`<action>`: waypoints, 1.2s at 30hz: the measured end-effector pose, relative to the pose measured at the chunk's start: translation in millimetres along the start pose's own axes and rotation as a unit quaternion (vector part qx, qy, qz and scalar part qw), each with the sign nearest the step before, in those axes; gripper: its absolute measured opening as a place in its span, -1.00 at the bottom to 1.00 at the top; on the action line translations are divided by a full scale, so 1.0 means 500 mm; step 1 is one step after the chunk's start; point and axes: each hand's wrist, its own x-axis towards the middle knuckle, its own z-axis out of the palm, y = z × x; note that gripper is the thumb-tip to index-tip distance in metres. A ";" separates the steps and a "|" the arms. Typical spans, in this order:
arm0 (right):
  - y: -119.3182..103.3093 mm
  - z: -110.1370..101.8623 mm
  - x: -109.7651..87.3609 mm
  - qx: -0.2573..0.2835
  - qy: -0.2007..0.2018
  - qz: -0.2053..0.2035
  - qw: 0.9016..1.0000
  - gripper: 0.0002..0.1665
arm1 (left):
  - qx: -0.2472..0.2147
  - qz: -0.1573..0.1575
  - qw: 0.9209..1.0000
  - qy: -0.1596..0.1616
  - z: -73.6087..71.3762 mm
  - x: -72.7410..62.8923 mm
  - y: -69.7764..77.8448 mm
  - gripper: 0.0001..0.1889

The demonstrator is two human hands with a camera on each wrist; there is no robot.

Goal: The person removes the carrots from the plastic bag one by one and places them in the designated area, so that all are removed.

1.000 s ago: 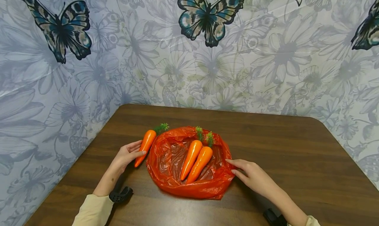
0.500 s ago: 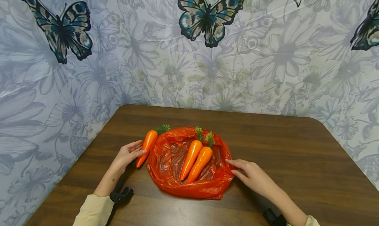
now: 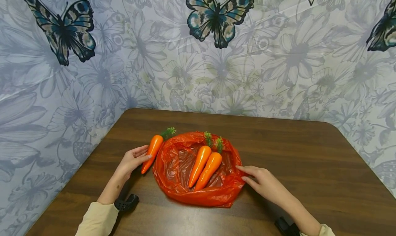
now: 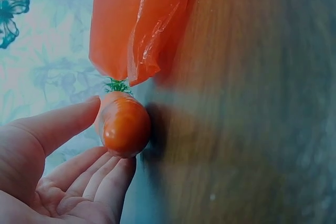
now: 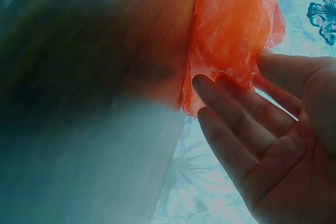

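Observation:
A red plastic bag [image 3: 168,188] stands wide open on the table, its top edge rolled down. Inside lie two orange carrots, the left carrot [image 3: 199,165] beside the right carrot [image 3: 211,167], their green tops against the far rim. Left of the bag, my left hand [image 3: 130,162] holds a third carrot [image 3: 156,143] between thumb and fingers; its green tuft points away from me. The left wrist view shows this carrot [image 4: 126,129] end-on, below the bag [image 4: 142,24]. My right hand [image 3: 266,182] touches the bag's right side with fairly straight fingers, also visible against the bag [image 5: 231,30] in the right wrist view.
The brown wooden table [image 3: 287,143] has rounded far corners. Behind it hangs a pale cloth [image 3: 222,74] printed with flowers and butterflies. Dark wrist straps are worn on both arms, the left strap [image 3: 127,203] being near the table's surface.
The held carrot shifts slightly right and then back left, staying in my left hand. My right hand and the bag stay in place.

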 end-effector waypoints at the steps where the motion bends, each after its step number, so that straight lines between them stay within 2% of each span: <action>1: 0.000 0.000 0.000 0.000 0.000 0.000 1.000 -0.55 | -0.002 0.002 1.000 0.000 -0.001 0.000 0.000 -0.35; 6: -0.002 -0.001 0.000 0.000 0.001 -0.003 1.000 -0.56 | -0.006 0.012 1.000 0.001 -0.003 -0.001 0.003 -0.35; 9: -0.003 -0.001 0.001 0.002 0.000 -0.004 1.000 -0.56 | 0.008 0.021 1.000 0.021 -0.006 -0.006 0.013 -0.36; 14: -0.003 -0.002 0.003 0.002 -0.004 -0.002 1.000 -0.56 | 0.026 0.046 0.997 0.050 -0.002 -0.020 0.046 -0.37; 18: -0.003 -0.004 0.002 0.004 -0.005 -0.001 1.000 -0.56 | 0.016 0.061 0.997 0.048 0.018 -0.029 0.076 -0.38; 22: -0.002 -0.005 0.000 0.006 -0.005 -0.001 1.000 -0.56 | 0.006 0.083 0.996 0.026 0.054 -0.035 0.102 -0.41; 27: 0.000 -0.003 -0.002 0.006 -0.003 -0.001 1.000 -0.55 | 0.003 0.105 0.994 -0.015 0.118 -0.034 0.127 -0.42; 31: 0.000 -0.003 -0.002 0.008 -0.001 -0.006 1.000 -0.56 | 0.001 0.108 0.993 -0.049 0.176 -0.028 0.138 -0.43; 36: 0.001 -0.002 -0.002 0.004 0.003 -0.012 1.000 -0.56 | -0.004 0.100 0.991 -0.086 0.240 -0.017 0.134 -0.44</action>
